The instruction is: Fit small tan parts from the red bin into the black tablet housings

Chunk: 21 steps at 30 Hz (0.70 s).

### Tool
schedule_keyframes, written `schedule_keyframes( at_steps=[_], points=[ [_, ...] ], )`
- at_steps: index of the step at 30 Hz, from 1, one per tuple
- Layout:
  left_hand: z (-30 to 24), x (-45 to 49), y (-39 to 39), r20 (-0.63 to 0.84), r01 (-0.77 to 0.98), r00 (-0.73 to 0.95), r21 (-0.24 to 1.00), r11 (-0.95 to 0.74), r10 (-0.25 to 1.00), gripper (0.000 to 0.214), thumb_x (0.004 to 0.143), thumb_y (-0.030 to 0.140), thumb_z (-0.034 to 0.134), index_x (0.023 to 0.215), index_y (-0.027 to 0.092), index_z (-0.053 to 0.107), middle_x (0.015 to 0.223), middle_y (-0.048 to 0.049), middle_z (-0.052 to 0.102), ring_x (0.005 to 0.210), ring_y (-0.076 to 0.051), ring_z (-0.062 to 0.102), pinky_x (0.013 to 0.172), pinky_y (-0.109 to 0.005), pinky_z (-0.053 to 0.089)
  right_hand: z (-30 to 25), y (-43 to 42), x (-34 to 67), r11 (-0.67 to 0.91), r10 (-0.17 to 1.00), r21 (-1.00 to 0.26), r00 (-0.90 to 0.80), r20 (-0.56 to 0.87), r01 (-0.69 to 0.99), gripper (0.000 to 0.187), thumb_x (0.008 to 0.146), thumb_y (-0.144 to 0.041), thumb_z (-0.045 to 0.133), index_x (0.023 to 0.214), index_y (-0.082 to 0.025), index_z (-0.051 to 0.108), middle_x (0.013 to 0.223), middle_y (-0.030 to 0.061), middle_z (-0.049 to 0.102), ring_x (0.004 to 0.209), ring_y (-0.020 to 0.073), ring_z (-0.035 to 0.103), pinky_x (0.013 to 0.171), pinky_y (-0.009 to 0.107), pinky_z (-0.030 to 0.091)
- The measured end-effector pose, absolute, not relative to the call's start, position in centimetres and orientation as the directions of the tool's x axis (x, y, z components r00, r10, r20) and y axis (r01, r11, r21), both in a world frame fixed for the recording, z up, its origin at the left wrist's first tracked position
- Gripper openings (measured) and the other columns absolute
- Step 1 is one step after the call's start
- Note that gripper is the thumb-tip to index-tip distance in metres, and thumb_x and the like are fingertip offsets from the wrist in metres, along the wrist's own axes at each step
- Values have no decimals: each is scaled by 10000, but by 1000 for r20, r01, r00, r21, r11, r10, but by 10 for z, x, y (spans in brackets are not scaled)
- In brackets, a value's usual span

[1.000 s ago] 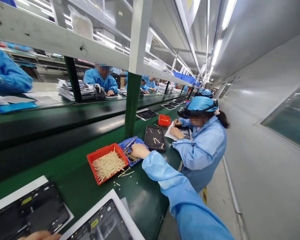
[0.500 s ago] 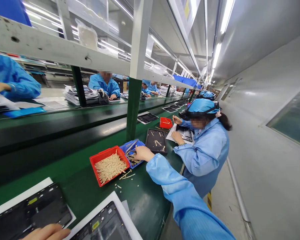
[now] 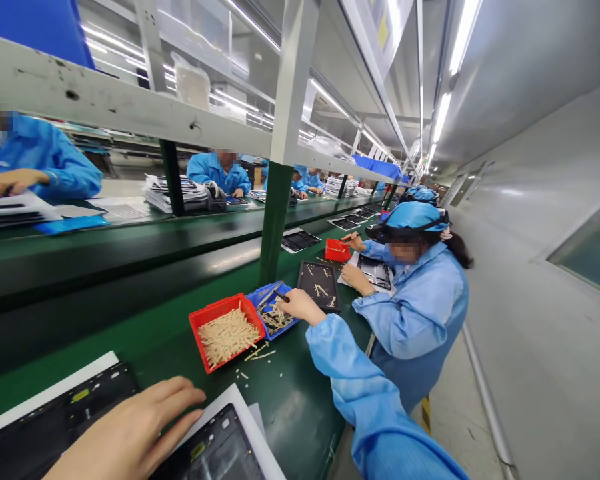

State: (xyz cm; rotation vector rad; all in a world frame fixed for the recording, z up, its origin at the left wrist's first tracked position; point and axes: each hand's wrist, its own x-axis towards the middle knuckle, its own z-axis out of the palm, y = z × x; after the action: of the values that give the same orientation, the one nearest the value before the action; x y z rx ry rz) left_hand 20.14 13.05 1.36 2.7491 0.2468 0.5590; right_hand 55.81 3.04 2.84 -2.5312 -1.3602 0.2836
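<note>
My right hand [image 3: 303, 305] reaches out over the blue tray [image 3: 294, 323], its fingers closed on a slim black pen-like tool [image 3: 281, 295]. Small pale and dark strips [image 3: 276, 318] lie in that tray, along with silver tweezers [image 3: 269, 293]. My left hand [image 3: 140, 420] is open, fingers stretched out and palm down, above two black device panels. One black panel [image 3: 35, 420] lies on white sheeting at the left; the other black panel [image 3: 220, 447] is at the bottom middle, partly hidden by the hand.
A red tray [image 3: 200, 340] full of pale strips [image 3: 230, 333] adjoins the blue one. Loose strips [image 3: 261, 353] lie on the green bench [image 3: 290, 400]. Beyond are a black tray [image 3: 325, 272], a smaller red box [image 3: 337, 252] and a co-worker [image 3: 415, 307]. A green post [image 3: 275, 227] rises behind the trays.
My left hand has come up from the lower edge and moved right over the panels. My right hand has lifted slightly from the strips, the black tool now showing more clearly.
</note>
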Motion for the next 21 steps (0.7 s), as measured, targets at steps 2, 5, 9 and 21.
schedule_keyframes(
  at_steps=[2,5,9,21],
  points=[
    [30,226,131,249,104,937,468,-878,244,404,1023,589,490,1025,365,826,1031,-7,841,882,-201,824,797,-244,650,29,27,559,-548,818,-343,575,-29,763,272,1037,-282,642,945,-143,858,950,120,845,912,248,789,759,252,520],
    [41,264,134,133,166,946,586,-793,296,452,980,582,475,1024,302,827,1119,-52,852,1026,-261,813,927,-341,636,27,23,560,-552,799,-392,602,7,736,229,999,-209,662,909,-135,860,883,99,834,841,215,772,700,225,488],
    [38,312,138,86,227,933,617,-754,351,442,959,540,471,967,276,826,990,-43,852,865,-247,784,790,-336,586,23,17,562,-532,796,-435,605,37,727,236,993,-203,652,929,-128,866,853,66,827,783,182,755,642,203,465],
    [18,354,143,80,246,915,668,-703,396,387,884,512,511,887,253,798,966,-80,826,898,-284,731,857,-377,513,18,30,536,-580,811,-217,582,-61,785,223,1021,-254,705,1187,-150,812,1244,173,799,1199,311,760,983,370,586]
  ],
)
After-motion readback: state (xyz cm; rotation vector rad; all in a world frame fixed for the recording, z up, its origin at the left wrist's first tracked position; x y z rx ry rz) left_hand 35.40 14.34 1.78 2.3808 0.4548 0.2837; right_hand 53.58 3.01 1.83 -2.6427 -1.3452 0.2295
